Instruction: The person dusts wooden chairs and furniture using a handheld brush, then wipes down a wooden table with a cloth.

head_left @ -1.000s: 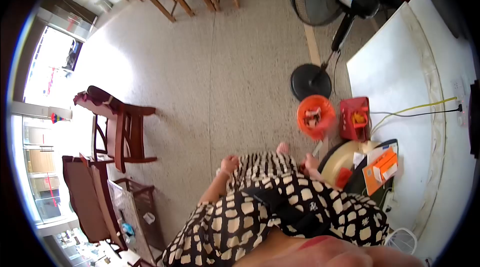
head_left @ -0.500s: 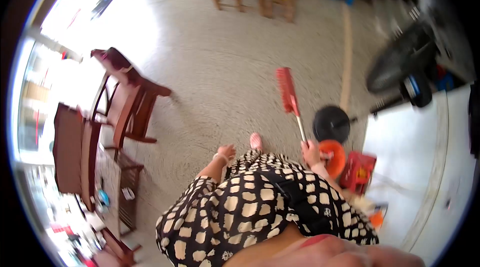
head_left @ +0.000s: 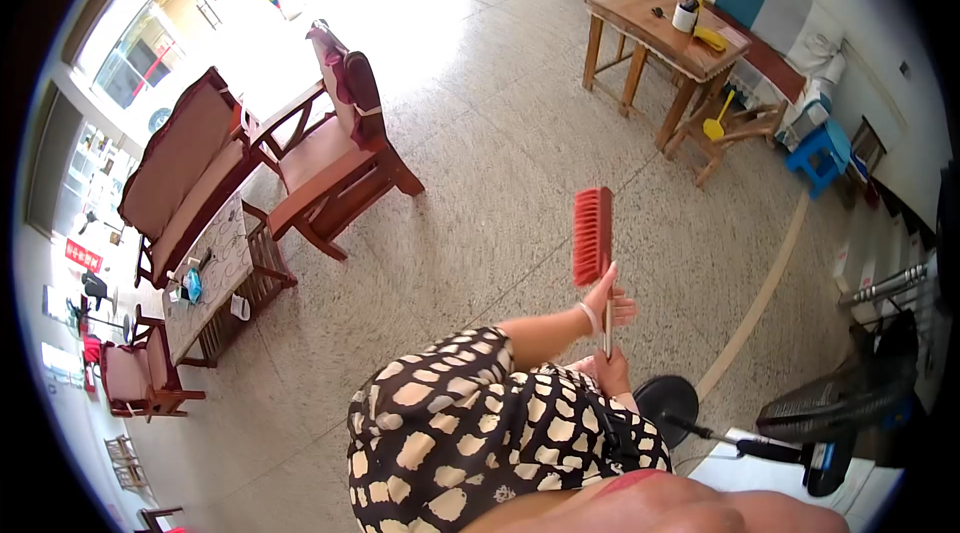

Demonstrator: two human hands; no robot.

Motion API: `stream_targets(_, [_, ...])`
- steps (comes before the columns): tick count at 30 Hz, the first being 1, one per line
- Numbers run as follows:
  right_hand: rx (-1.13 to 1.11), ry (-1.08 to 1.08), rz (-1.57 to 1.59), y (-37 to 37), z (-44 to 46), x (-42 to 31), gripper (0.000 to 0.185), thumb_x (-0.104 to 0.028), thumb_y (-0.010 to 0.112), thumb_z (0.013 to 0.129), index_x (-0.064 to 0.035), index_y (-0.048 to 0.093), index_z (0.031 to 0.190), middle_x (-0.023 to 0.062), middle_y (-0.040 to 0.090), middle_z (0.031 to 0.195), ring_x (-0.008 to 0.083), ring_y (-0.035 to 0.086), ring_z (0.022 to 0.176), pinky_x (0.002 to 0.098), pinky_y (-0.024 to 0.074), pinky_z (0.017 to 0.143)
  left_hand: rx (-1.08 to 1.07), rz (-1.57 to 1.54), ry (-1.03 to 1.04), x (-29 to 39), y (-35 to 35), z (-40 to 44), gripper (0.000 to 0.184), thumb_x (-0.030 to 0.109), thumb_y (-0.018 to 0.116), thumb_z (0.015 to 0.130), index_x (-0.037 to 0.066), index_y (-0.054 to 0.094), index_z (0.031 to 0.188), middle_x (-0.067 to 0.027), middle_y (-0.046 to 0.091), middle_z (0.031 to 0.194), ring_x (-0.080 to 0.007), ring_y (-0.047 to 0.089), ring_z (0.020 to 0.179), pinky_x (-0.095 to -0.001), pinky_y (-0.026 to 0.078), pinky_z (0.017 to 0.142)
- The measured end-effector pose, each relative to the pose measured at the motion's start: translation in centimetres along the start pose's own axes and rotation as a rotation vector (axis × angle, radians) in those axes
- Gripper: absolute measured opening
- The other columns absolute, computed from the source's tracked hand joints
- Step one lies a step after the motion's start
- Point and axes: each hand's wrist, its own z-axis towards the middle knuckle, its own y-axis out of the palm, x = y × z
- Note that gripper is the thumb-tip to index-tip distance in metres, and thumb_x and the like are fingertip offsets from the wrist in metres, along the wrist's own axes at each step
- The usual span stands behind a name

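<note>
A red bristle brush (head_left: 593, 237) on a pale stick handle points away from me over the speckled floor, its bristles facing left. My right hand (head_left: 611, 371) is closed around the lower part of the handle. Just below the brush head, my left hand (head_left: 612, 305) lies against or very near the handle, fingers stretched out and not wrapped round it. Whether its palm touches the handle I cannot tell. Below my hands is a black-and-cream patterned garment.
A wooden armchair (head_left: 340, 148), a long bench (head_left: 190, 168) and a low table (head_left: 215, 278) stand left. A wooden table (head_left: 665, 23) and blue stool (head_left: 823, 155) are far right. A fan (head_left: 835, 408) with a round black base (head_left: 667, 410) stands near right.
My view has swung to the right. My left hand has come from apart at the left to the brush handle. The right hand keeps its hold; the orange bucket has left view.
</note>
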Motion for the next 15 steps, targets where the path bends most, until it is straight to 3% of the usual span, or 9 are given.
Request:
stream_targets(2, [0.071, -0.075, -0.04, -1.4, 2.8, 2.2, 0.028, -0.026, 0.046, 0.079, 0.0005, 0.046, 0.07, 0.0106, 0.047, 0.051, 0.0211, 0.046, 0.043, 0.0341, 0.0346, 0.042, -0.257, -0.037, -0.026, 1.1, 0.4, 2.6, 0.079, 0.067, 0.041, 0.064, 0.002, 0.04, 0.108, -0.0121, 0.05, 0.104, -0.0248, 0.044, 0.101, -0.0416, 0.029, 0.088])
stream_targets(4, [0.151, -0.075, -0.01, -3.3, 5.8, 3.6, 0.029, -0.026, 0.045, 0.079, 0.0008, 0.045, 0.068, 0.0103, 0.048, 0.051, 0.0209, 0.047, 0.044, 0.0333, 0.0353, 0.042, -0.417, -0.009, -0.016, 2.1, 1.2, 5.5, 0.077, 0.066, 0.037, 0.067, 0.002, 0.04, 0.108, -0.0118, 0.048, 0.108, -0.0247, 0.042, 0.103, -0.0402, 0.028, 0.089])
stream_targets(7, [0.219, -0.118, 0.066, -7.1, 11.1, 2.2, 0.03, -0.027, 0.045, 0.08, 0.001, 0.044, 0.068, 0.0136, 0.048, 0.053, 0.0259, 0.047, 0.046, 0.0352, 0.0353, 0.044, -0.307, -0.002, 0.167, 6.2, 0.7, 8.3, 0.075, 0.064, 0.036, 0.069, 0.002, 0.039, 0.11, -0.0119, 0.044, 0.113, -0.0242, 0.039, 0.106, -0.0393, 0.026, 0.091])
stream_targets(9, [0.25, -0.142, 0.135, -9.1, 13.5, 1.0, 0.031, -0.028, 0.044, 0.081, 0.0011, 0.043, 0.069, 0.0171, 0.048, 0.054, 0.0309, 0.047, 0.048, 0.0374, 0.0351, 0.045, -0.067, -0.189, 0.276, 8.7, -2.4, 11.7, 0.076, 0.065, 0.037, 0.068, 0.002, 0.039, 0.11, -0.0128, 0.043, 0.114, -0.0241, 0.037, 0.109, -0.039, 0.025, 0.092])
stream_targets(10, [0.171, -0.038, 0.104, -9.6, 14.9, 1.5, 0.033, -0.031, 0.045, 0.079, 0.0015, 0.044, 0.072, 0.0188, 0.05, 0.057, 0.0341, 0.05, 0.053, 0.039, 0.037, 0.047, -0.036, -0.163, 0.288, 9.2, -1.5, 11.7, 0.076, 0.066, 0.037, 0.068, 0.002, 0.039, 0.11, -0.0126, 0.043, 0.113, -0.024, 0.037, 0.109, -0.0391, 0.024, 0.092])
stream_targets(13, [-0.01, -0.284, -0.102, -8.6, 18.9, 5.5, 0.036, -0.034, 0.045, 0.078, 0.0018, 0.045, 0.074, 0.0216, 0.052, 0.062, 0.0384, 0.051, 0.061, 0.0415, 0.0391, 0.052, 0.049, -0.029, 0.318, 9.8, 3.5, 12.8, 0.075, 0.065, 0.039, 0.067, 0.003, 0.04, 0.109, -0.0122, 0.043, 0.112, -0.0235, 0.036, 0.109, -0.0397, 0.023, 0.093])
stream_targets(15, [-0.148, -0.303, -0.216, -8.5, 20.4, 6.8, 0.036, -0.034, 0.046, 0.077, 0.0021, 0.045, 0.072, 0.0241, 0.051, 0.064, 0.0416, 0.05, 0.067, 0.0436, 0.04, 0.056, 0.118, 0.134, 0.298, 8.1, 7.7, 16.4, 0.073, 0.063, 0.043, 0.067, 0.004, 0.041, 0.108, -0.012, 0.042, 0.112, -0.023, 0.035, 0.11, -0.0409, 0.023, 0.093])
